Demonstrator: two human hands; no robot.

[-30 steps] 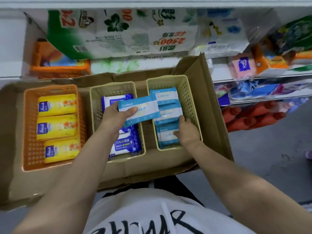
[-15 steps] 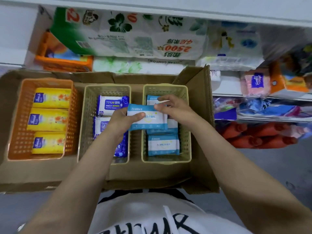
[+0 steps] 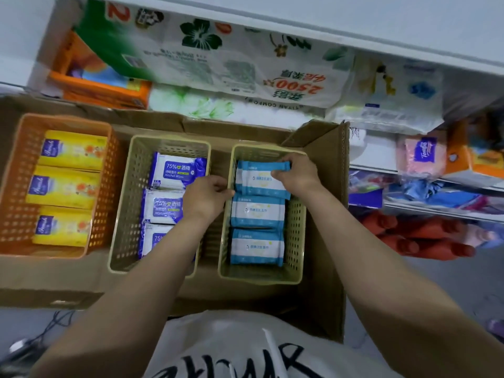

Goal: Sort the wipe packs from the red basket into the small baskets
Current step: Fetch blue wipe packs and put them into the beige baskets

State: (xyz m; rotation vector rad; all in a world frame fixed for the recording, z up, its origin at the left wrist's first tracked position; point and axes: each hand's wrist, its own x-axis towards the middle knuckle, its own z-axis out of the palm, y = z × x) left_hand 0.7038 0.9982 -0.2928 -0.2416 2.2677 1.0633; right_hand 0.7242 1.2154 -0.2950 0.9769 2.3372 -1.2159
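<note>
1. At the cardboard tray's (image 3: 54, 279) left end: orange perforated plastic basket (image 3: 16, 186) with three yellow wipe packs (image 3: 64, 186) in a row, far to near. Untouched.
2. Tray middle: beige perforated plastic basket (image 3: 122, 214) with three white-and-dark-blue alcohol wipe packs (image 3: 174, 170). Left forearm crosses over the nearest one and hides part of it.
3. Left hand (image 3: 204, 195) sits over the gap between the two beige baskets, fingers curled, tips at the left end of the light-blue-and-white soft wipe pack (image 3: 259, 181). Looks like a pinch on that end.
4. Tray's right end: second beige perforated basket (image 3: 296, 227). The held pack is at its far end, lying on what looks like another pack of the same kind. Two more light-blue packs (image 3: 257, 230) lie behind it, toward the near rim.
5. Right hand (image 3: 297, 173) grips the pack's right end, fingers curled over the far edge.
6. Handling, my read: light, film-wrapped, squashy, slightly slick. Flexes in the middle, so hold both short ends and lay it flat. Not fragile.
7. Red basket: not in view.
8. Beyond the tray's far edge: shelf with tissue multipacks (image 3: 218, 64).
</note>
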